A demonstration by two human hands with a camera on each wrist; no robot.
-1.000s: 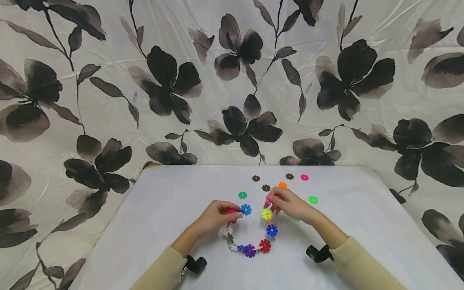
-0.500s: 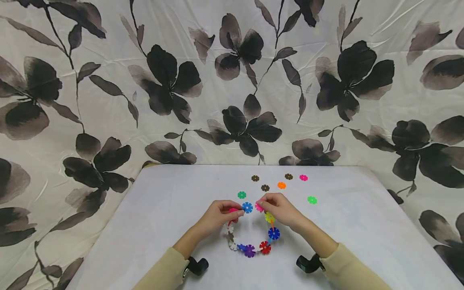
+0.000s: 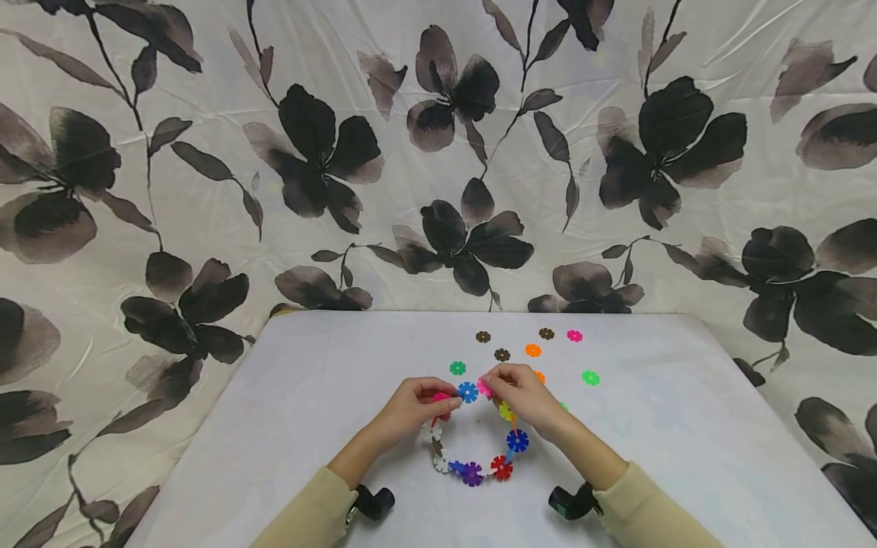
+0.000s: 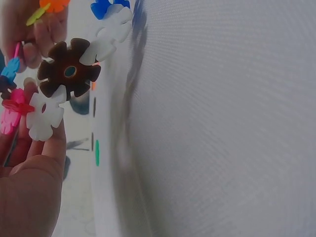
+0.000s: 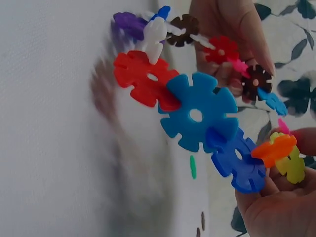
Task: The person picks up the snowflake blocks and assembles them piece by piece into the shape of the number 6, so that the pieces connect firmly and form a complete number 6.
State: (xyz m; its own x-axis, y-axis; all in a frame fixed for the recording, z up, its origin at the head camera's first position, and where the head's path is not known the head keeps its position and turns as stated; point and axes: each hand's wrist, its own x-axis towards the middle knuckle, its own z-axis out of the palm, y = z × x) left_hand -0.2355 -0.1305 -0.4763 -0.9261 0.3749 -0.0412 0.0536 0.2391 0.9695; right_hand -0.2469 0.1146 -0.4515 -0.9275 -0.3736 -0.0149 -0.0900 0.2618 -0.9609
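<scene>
A chain of notched plastic snowflake discs curves in a near ring between the hands. My left hand [image 3: 411, 403] pinches its left end, where a light blue disc [image 3: 467, 392] sticks out past the fingertips. In the right wrist view a brown disc [image 5: 256, 82] sits just behind that light blue one. My right hand [image 3: 527, 399] pinches a pink disc [image 3: 484, 388] beside the yellow disc [image 3: 506, 412] at the other end. Pink and light blue stand edge to edge, very close. The lower arc runs through a dark blue disc [image 3: 518, 441], a red disc [image 3: 502, 467] and a purple disc [image 3: 472, 474].
Loose discs lie on the white table [image 3: 308, 365] beyond the hands: a green disc [image 3: 457, 368], several brown ones, an orange disc [image 3: 533, 350], a pink one and a light green disc [image 3: 591, 378]. A floral cloth [image 3: 438, 167] hangs behind the table.
My right hand has moved left with the pink disc, bringing it up close to the light blue disc. The left hand has stayed almost still.
</scene>
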